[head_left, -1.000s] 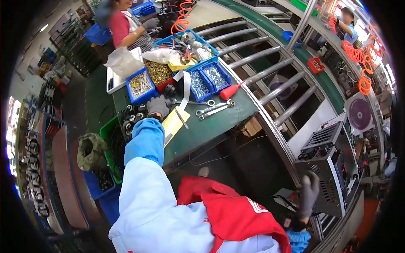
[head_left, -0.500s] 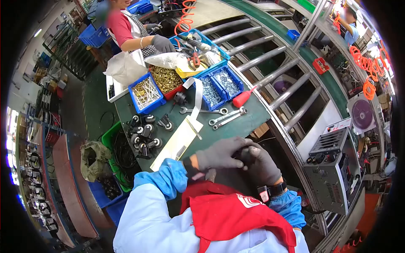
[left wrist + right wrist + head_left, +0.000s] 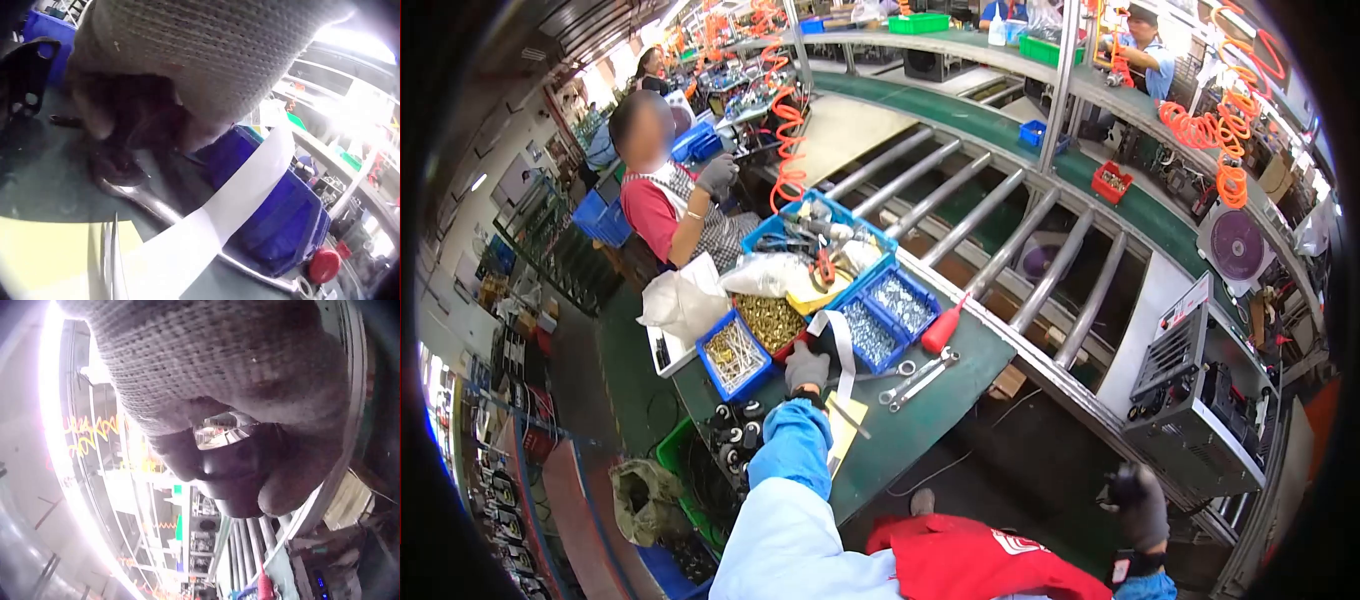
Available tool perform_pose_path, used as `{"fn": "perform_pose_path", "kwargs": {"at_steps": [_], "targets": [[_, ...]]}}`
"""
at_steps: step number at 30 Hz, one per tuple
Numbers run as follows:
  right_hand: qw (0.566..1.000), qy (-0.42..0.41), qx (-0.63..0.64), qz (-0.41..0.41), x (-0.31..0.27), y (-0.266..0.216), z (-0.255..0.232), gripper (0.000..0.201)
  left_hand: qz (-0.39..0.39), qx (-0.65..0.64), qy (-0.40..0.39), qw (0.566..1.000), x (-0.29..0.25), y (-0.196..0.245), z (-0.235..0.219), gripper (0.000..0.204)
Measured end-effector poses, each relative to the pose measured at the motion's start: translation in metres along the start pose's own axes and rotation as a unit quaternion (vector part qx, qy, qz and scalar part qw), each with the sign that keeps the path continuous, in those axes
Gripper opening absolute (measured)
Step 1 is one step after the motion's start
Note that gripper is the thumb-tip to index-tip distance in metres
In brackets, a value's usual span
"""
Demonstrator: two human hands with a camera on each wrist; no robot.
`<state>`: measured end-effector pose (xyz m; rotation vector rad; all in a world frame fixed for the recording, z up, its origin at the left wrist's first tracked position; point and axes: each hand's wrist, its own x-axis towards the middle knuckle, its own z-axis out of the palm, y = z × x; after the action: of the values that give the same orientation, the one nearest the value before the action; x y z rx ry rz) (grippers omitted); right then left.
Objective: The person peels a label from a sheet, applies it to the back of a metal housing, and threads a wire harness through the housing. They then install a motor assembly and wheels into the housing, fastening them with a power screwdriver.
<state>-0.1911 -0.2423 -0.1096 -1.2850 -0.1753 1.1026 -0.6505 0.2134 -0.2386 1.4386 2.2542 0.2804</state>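
Observation:
My gloved left hand reaches over the green table, beside the bin of brass fittings. In the left wrist view its fingers curl round a dark, rounded part, mostly hidden by the glove. Just below lie a wrench and a curling white paper strip. My gloved right hand is held out at the right, away from the table. It grips a black caster, whose smooth dark curve shows between thumb and fingers. More black casters cluster at the table's left edge.
Blue bins of silver hardware, a red squeeze bottle and more wrenches sit on the table. A yellow sheet lies near its front. Rollers run alongside; a metal-cased machine stands right. Another person works opposite.
My hands came together over the table's front edge half a second ago around a black part. Since then they have parted, the left going forward to the bins, the right outward with the caster.

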Motion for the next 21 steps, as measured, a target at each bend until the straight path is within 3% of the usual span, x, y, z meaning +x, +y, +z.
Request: {"fn": "perform_pose_path", "kwargs": {"at_steps": [2,4,6,7,8,9,12,13,15,16,17,18,19,20,21], "targets": [[0.998,0.035,-0.035,-0.046,-0.02,-0.034,-0.005,0.033,-0.016,-0.016,0.06,0.998,-0.019,0.003,-0.009,0.059],[0.995,0.0,0.004,-0.101,-0.027,-0.062,-0.035,0.021,0.01,-0.061,0.17,0.984,-0.024,-0.007,-0.002,0.056],[0.98,0.066,0.014,-0.188,-0.028,-0.088,-0.064,0.022,0.049,-0.112,0.253,0.96,-0.053,0.0,-0.019,0.055],[0.989,0.008,0.064,-0.132,-0.025,-0.112,-0.1,0.022,0.089,-0.226,0.234,0.941,-0.061,0.004,-0.019,0.054],[0.985,0.09,0.023,-0.145,-0.017,-0.128,-0.128,0.026,0.128,-0.337,0.211,0.909,-0.071,0.009,-0.018,0.054],[0.984,0.091,-0.029,-0.149,-0.019,-0.149,-0.14,0.029,0.165,-0.444,0.185,0.861,-0.083,0.015,-0.017,0.054],[0.968,0.177,-0.103,-0.147,-0.008,-0.196,-0.188,0.034,0.189,-0.499,0.051,0.844,-0.168,0.085,-0.025,0.056],[0.962,0.184,-0.081,-0.187,0.0,-0.206,-0.188,0.032,0.206,-0.505,0.015,0.838,-0.212,0.121,-0.028,0.058],[0.971,0.013,-0.153,-0.181,0.053,-0.236,-0.272,0.026,0.25,-0.495,-0.084,0.828,-0.285,0.18,-0.025,0.06],[0.954,0.07,-0.101,-0.273,0.071,-0.231,-0.269,0.027,0.276,-0.479,-0.157,0.818,-0.31,0.201,-0.009,0.061],[0.947,0.095,-0.144,-0.271,0.056,-0.242,-0.249,0.031,0.338,-0.468,-0.167,0.799,-0.322,0.218,0.026,0.062],[0.942,0.104,-0.198,-0.251,0.039,-0.255,-0.225,0.035,0.331,-0.502,-0.238,0.763,-0.364,0.247,0.033,0.064],[0.935,0.11,-0.238,-0.238,0.029,-0.266,-0.212,0.04,0.356,-0.463,-0.252,0.772,-0.404,0.274,0.038,0.061],[0.931,0.113,-0.266,-0.224,0.024,-0.276,-0.2,0.044,0.359,-0.502,-0.326,0.716,-0.422,0.292,0.066,0.062],[0.916,0.106,-0.298,-0.248,0.033,-0.28,-0.217,0.046,0.373,-0.485,-0.342,0.713,-0.459,0.316,0.068,0.065]]}}
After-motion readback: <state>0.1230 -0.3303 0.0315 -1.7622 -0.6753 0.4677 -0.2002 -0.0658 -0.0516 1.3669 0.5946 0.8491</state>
